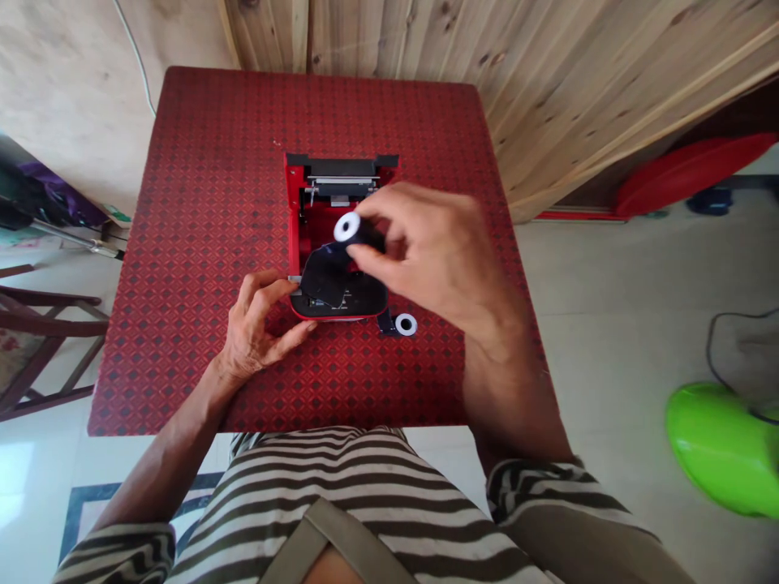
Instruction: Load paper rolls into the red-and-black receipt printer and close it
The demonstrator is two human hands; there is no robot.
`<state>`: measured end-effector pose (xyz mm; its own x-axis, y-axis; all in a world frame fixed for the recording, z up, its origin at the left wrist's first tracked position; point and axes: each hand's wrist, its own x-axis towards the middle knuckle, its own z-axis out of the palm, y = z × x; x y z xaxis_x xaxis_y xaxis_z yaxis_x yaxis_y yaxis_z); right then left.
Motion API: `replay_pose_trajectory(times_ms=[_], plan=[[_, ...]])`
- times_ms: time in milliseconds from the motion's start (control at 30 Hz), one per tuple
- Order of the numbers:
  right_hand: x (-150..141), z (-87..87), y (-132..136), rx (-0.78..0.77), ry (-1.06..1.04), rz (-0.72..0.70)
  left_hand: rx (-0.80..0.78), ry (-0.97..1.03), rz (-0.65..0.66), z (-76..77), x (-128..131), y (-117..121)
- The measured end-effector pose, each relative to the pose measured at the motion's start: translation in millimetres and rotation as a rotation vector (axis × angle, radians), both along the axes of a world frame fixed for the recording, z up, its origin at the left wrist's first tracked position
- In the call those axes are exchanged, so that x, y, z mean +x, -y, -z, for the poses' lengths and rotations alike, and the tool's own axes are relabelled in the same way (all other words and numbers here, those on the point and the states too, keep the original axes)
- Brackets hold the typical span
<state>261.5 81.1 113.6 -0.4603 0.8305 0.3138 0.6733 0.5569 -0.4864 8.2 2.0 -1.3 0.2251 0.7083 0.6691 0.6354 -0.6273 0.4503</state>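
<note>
A red and black label printer stands on the table with its lid raised and its inside showing. My right hand pinches a black ribbon roll with a white core end, above the printer's open body. A loose black strip of ribbon hangs from this roll over the printer's dark front panel. With fingers and thumb, my left hand grips the printer's near left corner. A second roll with a white core lies on the table by the printer's near right corner, with dark ribbon beside it.
The table has a red patterned cover. Behind it rises a wooden plank wall. A wooden chair stands at the left. On the floor at right is a bright green stool-like object with a dark cable near it.
</note>
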Motion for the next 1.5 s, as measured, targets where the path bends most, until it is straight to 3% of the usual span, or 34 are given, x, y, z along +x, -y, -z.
replay_pose_trajectory(times_ms=[100, 233, 367, 433, 533, 667, 767, 900, 1000, 1100, 1167, 1267, 1400, 1467, 1500], plan=[[39, 13.7, -5, -0.038, -0.196, 0.187, 0.003, -0.009, 0.012, -0.8, -1, -1], [77, 78.1, -26, -0.141, -0.416, 0.316, 0.000, -0.027, 0.012, -0.7, -3, -1], [83, 132.1, -33, -0.218, -0.489, 0.391, 0.007, -0.017, 0.023, 0.0, -3, -2], [79, 142.5, -31, -0.258, -0.517, 0.390, 0.008, -0.019, 0.024, 0.3, -3, -2], [76, 144.2, -30, -0.254, -0.497, 0.390, 0.006, -0.026, 0.009, 0.7, -3, -2], [84, 133.5, -17, -0.236, -0.439, 0.421, 0.000, -0.011, 0.003, 0.7, -3, -2], [100, 114.2, 17, -0.268, -0.480, 0.458, -0.007, -0.011, 0.011, 0.0, -3, -1], [110, 89.1, 79, -0.583, -0.467, 0.332, -0.034, -0.024, 0.007, 0.3, -5, 0], [93, 94.9, 106, -0.638, -0.439, 0.326, -0.045, -0.025, 0.003, 1.7, -5, 0], [70, 112.9, 112, -0.534, -0.473, 0.366, -0.056, -0.020, -0.005, 2.6, -5, 0], [64, 113.3, 110, -0.480, -0.483, 0.376, -0.063, -0.024, -0.008, 2.7, -5, 0], [75, 78.7, 109, -0.550, -0.476, 0.209, -0.063, -0.031, -0.003, 2.9, -5, 0], [92, -0.9, 100, -0.742, -0.523, -0.477, -0.056, -0.040, -0.013, 3.5, -5, 0], [85, -27.6, 86, -0.778, -0.448, -0.611, -0.058, -0.027, -0.011, 3.3, -4, 0], [76, -34.4, 76, -0.751, -0.383, -0.598, -0.054, -0.017, -0.005, 3.1, -4, 0]])
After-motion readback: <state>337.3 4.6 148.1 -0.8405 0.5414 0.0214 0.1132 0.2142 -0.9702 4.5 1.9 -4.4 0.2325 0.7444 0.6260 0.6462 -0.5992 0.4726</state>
